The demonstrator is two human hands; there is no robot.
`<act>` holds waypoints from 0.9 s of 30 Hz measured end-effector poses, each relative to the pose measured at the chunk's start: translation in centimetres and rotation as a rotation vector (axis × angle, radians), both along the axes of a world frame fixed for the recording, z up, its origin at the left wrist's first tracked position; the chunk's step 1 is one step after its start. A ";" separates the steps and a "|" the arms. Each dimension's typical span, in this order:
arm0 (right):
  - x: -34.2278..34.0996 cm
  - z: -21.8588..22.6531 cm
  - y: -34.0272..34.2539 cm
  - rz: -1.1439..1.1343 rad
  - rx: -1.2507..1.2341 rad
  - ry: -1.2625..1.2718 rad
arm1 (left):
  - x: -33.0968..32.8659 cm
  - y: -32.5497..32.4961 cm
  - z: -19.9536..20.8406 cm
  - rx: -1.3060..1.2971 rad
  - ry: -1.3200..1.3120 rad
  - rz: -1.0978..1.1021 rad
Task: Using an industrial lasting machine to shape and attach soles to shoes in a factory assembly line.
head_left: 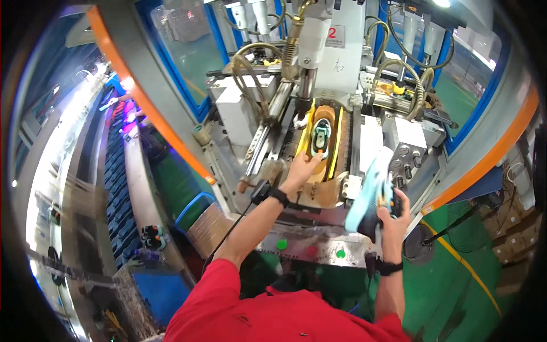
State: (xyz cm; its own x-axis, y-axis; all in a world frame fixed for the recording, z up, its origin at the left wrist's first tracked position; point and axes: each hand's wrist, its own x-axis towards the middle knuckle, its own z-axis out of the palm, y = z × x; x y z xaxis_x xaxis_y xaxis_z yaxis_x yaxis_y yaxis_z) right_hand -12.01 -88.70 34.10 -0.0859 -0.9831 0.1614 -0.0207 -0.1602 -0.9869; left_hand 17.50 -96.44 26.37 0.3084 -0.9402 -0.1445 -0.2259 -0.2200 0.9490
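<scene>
Reaching into a shoe press while a second shoe is gripped to the side.

A mint-green shoe [320, 137] is seated sole-up in the yellow-sided cradle [341, 142] of the machine [342, 68], and its near end is touched by the left hand [302, 168], whose fingers are loosely curled against it; whether it is actually pinched cannot be told. A second light-blue shoe [370, 191] is clasped firmly by the right hand [392, 212], fingers wrapped around its dark upper, held just right of the cradle and above the front panel, where green and red buttons [310, 249] are set. Black wristbands are worn on both wrists.
</scene>
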 end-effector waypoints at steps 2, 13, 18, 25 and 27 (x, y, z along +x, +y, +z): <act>-1.3 1.0 -0.3 -0.108 -0.019 0.118 | 1.3 -5.1 -3.4 -0.021 -0.311 0.111; -3.5 3.0 -8.5 -0.296 0.017 0.427 | 2.0 -16.1 -8.4 0.045 -0.356 0.293; 1.6 3.7 -22.6 -0.094 0.055 0.728 | 3.0 -5.1 -1.0 0.123 0.895 0.130; 22.1 -3.9 -31.1 0.233 0.220 1.137 | 8.4 16.4 5.4 0.239 0.790 0.200; 25.9 -7.1 -30.5 0.250 0.063 1.258 | 9.9 21.9 5.8 0.098 0.745 0.340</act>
